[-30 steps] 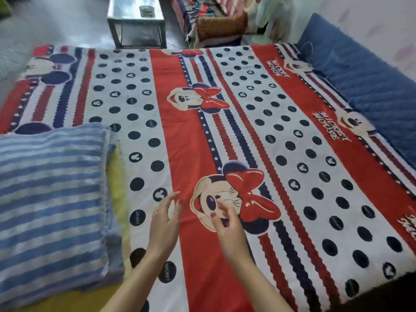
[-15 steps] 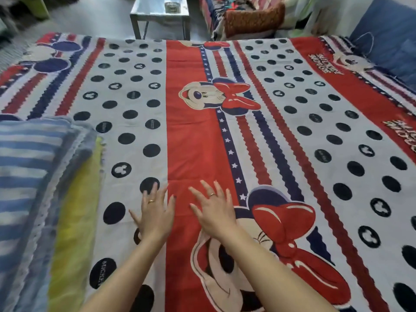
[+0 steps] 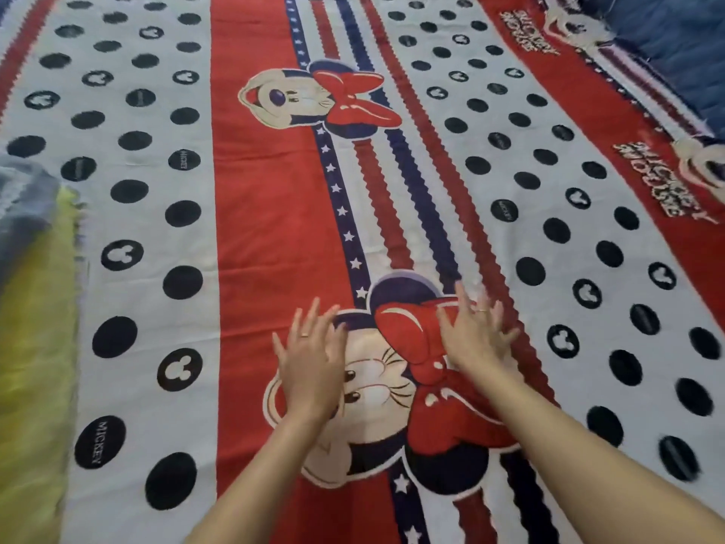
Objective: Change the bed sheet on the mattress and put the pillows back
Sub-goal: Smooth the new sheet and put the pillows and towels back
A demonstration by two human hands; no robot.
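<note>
Both hands are now lying flat w/ fingers spread — left hand (image 3: 312, 365) and right hand (image 3: 472, 335) are pressing the sheet (image 3: 274, 214), gripping nothing; a sec ago they were hovering, curled. Probably smoothing, so the sheet is already on. Sheet is covering the mattress, edge to edge in view. Count: 2 hands, 1 sheet, 1 pillow (image 3: 35, 292) — lying at left, blurred.

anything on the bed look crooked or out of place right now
Mostly no: the patterned sheet lies flat under both open hands, left hand and right hand. One oddity: its right edge stops short, leaving blue quilted padding uncovered at top right.
</note>
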